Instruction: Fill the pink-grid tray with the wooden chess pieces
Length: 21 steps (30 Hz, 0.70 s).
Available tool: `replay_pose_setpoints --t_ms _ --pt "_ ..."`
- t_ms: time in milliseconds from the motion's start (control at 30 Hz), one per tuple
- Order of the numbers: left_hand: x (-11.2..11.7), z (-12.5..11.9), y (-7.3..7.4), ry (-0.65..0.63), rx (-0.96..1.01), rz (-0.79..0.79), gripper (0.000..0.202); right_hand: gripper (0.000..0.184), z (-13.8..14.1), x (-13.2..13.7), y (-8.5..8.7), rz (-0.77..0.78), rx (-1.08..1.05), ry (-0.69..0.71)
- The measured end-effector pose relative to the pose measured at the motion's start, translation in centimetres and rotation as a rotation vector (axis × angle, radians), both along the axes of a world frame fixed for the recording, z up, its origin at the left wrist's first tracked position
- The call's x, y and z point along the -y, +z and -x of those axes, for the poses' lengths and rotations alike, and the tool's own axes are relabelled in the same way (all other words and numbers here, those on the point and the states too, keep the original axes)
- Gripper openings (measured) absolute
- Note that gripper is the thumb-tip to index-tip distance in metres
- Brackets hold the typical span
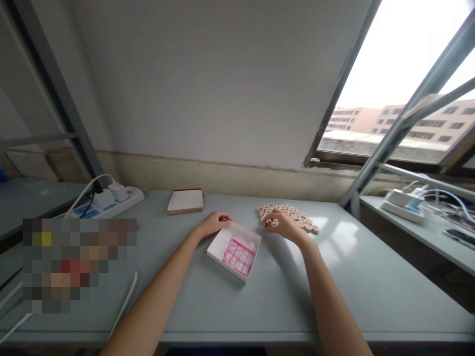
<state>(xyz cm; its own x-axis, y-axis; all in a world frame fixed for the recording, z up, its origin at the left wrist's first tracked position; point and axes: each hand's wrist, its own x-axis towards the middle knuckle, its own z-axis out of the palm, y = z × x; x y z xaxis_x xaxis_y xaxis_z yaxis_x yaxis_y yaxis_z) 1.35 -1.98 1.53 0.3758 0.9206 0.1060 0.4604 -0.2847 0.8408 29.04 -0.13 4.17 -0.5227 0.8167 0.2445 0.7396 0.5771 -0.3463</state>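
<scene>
A shallow white box [213,250] sits tilted round on the grey table, with a folded clear sheet [239,254] printed with a pink grid inside it. My left hand [214,225] grips the box at its far left corner, fingers curled. To the right lies a spread of round wooden Chinese chess pieces [293,213], characters on their faces too small to read. My right hand [285,225] is at the near side of this spread, fingers pinched on a wooden piece [274,222]; whether it holds more than one, I cannot tell.
A box lid [186,201], white inside, lies at the back near the wall. On the left are a power strip [129,197] with plugs and cables, and a blurred-out patch. Another power strip [403,205] stands on the right-hand shelf by the metal frame [374,155].
</scene>
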Motion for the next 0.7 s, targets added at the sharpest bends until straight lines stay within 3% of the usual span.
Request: replay_pose_setpoints --t_ms 433,567,700 --pt "-0.1 0.1 -0.2 -0.001 0.004 0.009 0.028 0.017 -0.1 -0.2 -0.1 -0.010 -0.065 -0.084" --pt "-0.3 0.2 -0.2 0.021 -0.017 -0.012 0.028 0.011 2.1 0.6 0.5 -0.095 -0.126 -0.054" --pt "-0.5 0.4 -0.3 0.088 -0.061 -0.088 0.026 0.012 5.9 3.0 1.2 -0.109 -0.142 0.131"
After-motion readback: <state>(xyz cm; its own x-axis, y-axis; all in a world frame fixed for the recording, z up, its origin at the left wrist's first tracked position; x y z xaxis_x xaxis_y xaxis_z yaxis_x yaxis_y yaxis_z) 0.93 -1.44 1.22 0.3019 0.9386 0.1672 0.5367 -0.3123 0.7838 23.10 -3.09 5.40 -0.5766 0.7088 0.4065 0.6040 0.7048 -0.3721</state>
